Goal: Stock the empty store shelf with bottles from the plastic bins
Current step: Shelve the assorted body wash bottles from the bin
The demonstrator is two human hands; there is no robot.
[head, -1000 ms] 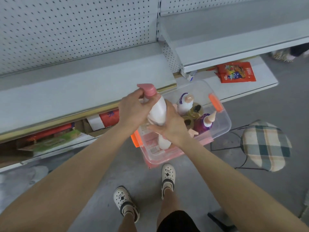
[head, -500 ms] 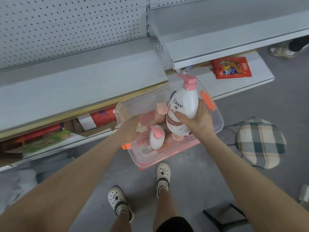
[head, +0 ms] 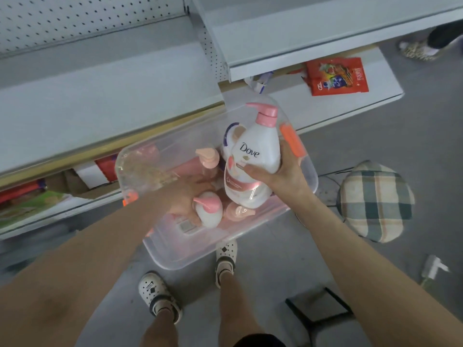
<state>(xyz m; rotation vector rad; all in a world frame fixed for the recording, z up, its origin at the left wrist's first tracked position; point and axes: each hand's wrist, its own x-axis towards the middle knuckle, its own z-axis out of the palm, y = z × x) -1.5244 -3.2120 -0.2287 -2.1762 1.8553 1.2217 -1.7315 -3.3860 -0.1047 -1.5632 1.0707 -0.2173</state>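
Head view: where's the Dove bottle (head: 255, 156) now?

Raised over the plastic bin (head: 200, 251), slightly tilted. The right hand (head: 283, 169) is wrapped around its lower body, thumb across the label.

How will it handle?

Probably heavy if full. Stiff plastic, smooth enough to slip. Hold the waist, never the pink pump.

And the left hand (head: 190, 196)?

Down in the bin against a small pink-capped bottle (head: 209, 211); too blurred to tell whether its fingers grip. The shelf (head: 100, 91) stands just beyond.
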